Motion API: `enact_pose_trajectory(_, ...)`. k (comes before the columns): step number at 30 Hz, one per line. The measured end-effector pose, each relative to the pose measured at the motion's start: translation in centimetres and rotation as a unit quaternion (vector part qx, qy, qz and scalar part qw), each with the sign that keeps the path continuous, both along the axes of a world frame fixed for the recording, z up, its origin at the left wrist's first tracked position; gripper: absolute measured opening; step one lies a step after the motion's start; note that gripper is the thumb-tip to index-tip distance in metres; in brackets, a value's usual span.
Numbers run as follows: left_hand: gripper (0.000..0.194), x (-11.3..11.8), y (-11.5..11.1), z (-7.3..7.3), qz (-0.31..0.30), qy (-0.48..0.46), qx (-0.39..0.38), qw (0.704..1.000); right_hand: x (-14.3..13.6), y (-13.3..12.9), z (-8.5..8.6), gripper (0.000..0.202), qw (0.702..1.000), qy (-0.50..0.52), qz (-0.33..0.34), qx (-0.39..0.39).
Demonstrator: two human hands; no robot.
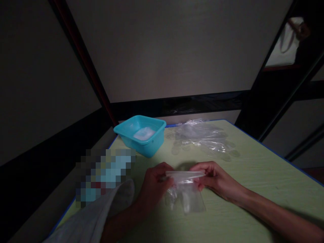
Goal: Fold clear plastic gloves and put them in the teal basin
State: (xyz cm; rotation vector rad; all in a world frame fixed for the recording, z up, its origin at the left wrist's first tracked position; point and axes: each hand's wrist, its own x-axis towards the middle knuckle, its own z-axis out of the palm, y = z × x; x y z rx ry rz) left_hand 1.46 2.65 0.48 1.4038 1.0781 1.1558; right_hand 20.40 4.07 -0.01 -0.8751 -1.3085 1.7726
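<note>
A clear plastic piece point(193, 200) is held at the frame's lower centre, its upper edge clamped in the grip of left hand point(157, 184) and right hand point(215, 179). Beyond, on the green surface point(263, 175), a turquoise basin point(152, 145) is seen left of centre, and transparent gloves point(199, 133) are spread right of it.

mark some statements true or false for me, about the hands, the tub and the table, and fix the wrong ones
1. The left hand and right hand both hold clear plastic. True.
2. The tub is red. False: it is turquoise blue.
3. Something white lies in the tub. True.
4. The pile of gloves is inside the tub. False: it lies on the table, to the right of the tub in the picture.
5. The table top is pale yellow-green. True.
</note>
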Motion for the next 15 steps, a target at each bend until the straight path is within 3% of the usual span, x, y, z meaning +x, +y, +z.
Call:
enact_pose_trajectory(5, 0.016, -0.39, -0.14, -0.52, -0.018, 0.022, 0.107, 0.994, 0.13, -0.04, -0.30, 0.017, 0.999, 0.003, -0.024, 0.027)
enact_pose_trajectory(8, 0.017, -0.64, -0.19, -0.86, -0.045, 0.006, 0.131, 0.990, 0.41, 0.22, -0.62, 0.015, 0.997, -0.010, -0.039, 0.070)
enact_pose_trajectory(10, 0.026, -0.84, -0.23, -0.96, -0.072, -0.052, 0.101, 0.991, 0.63, 0.45, -0.77, 0.013, 0.993, -0.009, -0.047, 0.104)
enact_pose_trajectory(13, 0.047, -1.00, -0.35, -0.95, -0.102, -0.151, -0.011, 0.983, 0.88, 0.67, -0.70, 0.011, 0.985, -0.008, -0.044, 0.164)
enact_pose_trajectory(15, 0.043, -0.88, -0.42, -0.89, -0.094, -0.171, -0.084, 0.977, 0.97, 0.67, -0.45, 0.011, 0.980, -0.017, -0.028, 0.198)
